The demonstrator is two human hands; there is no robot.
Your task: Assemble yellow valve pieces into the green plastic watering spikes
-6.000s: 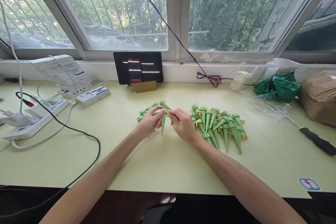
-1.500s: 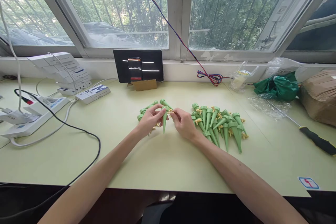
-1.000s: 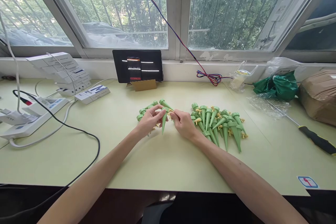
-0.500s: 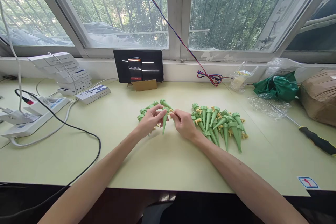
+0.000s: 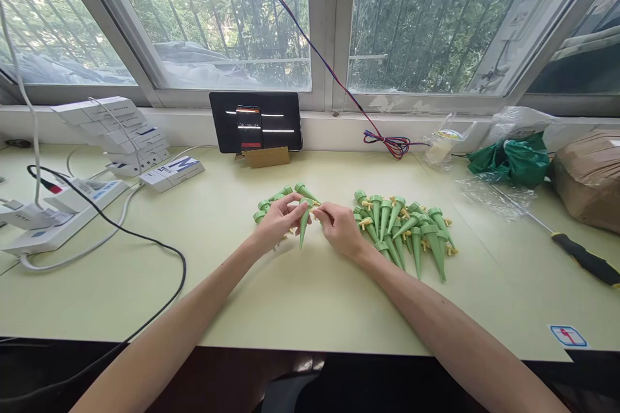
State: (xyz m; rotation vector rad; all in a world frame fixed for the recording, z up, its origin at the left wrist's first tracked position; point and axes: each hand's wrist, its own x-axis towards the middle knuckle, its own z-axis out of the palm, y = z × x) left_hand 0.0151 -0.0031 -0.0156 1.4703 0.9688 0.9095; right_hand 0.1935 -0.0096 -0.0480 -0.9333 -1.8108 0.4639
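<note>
My left hand (image 5: 279, 221) is closed around the capped end of a green plant watering spike (image 5: 304, 227), its pointed tip hanging down. Against its right side, my right hand (image 5: 338, 227) pinches a small yellow valve (image 5: 316, 206), mostly hidden by the fingers. Whether the valve sits in the spike's cap cannot be made out. Behind and beside my left hand lie several more green spikes (image 5: 306, 191), partly covered by it. To the right of my right hand is a heap of green spikes (image 5: 411, 226) with yellow valves on them.
A tablet (image 5: 220, 122) with a phone (image 5: 248, 126) before it leans by the window. White boxes (image 5: 172, 173) and a power strip (image 5: 68, 222) with cables are at left. At right are a screwdriver (image 5: 584, 258), a green bag (image 5: 511, 158) and a brown package (image 5: 591, 174).
Both hands keep nearly the same place and grip. The spike in my left hand has shifted only very slightly.
</note>
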